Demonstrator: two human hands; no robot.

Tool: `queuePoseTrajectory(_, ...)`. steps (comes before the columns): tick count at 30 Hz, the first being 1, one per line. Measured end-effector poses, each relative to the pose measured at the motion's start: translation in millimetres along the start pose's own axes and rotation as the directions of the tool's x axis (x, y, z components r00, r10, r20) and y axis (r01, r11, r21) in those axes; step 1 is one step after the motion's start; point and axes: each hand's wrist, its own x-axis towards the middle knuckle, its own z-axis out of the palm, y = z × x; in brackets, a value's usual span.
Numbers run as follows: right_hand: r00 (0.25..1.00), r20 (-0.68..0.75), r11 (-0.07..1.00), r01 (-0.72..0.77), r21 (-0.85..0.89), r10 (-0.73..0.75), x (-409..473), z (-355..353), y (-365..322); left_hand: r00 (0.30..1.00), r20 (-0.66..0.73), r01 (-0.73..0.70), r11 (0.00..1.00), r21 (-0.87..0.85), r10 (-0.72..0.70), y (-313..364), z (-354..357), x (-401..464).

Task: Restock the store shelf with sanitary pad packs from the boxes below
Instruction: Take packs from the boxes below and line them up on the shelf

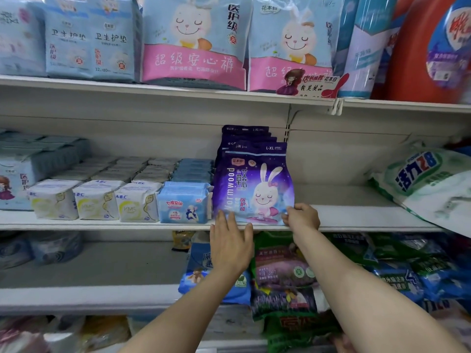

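The middle shelf [356, 217] carries a row of purple packs [252, 184], front one upright at the edge. My left hand [230, 242] lies flat-fingered against its base; my right hand [302, 216] pinches its lower corner. Step: seating it. Next, square it and let go.

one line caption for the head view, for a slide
Both hands, left and right, steady the front purple rabbit pack on the middle shelf.
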Motion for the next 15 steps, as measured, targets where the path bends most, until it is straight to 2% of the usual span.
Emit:
queuePoseTrajectory(11, 1.000, 0.018, 0.992, -0.020, 0.121, 0.018, 1, 4, -4, 0.999, -0.032, 0.008, 0.999, 0.035, -0.007, -2, 5, 4)
queuePoseTrajectory(15, 1.000, 0.031, 0.996, -0.003, 0.085, 0.001, -1, 6, -1, 0.999, -0.054, -0.005, 1.000, 0.030, 0.007, -7, 7, -1)
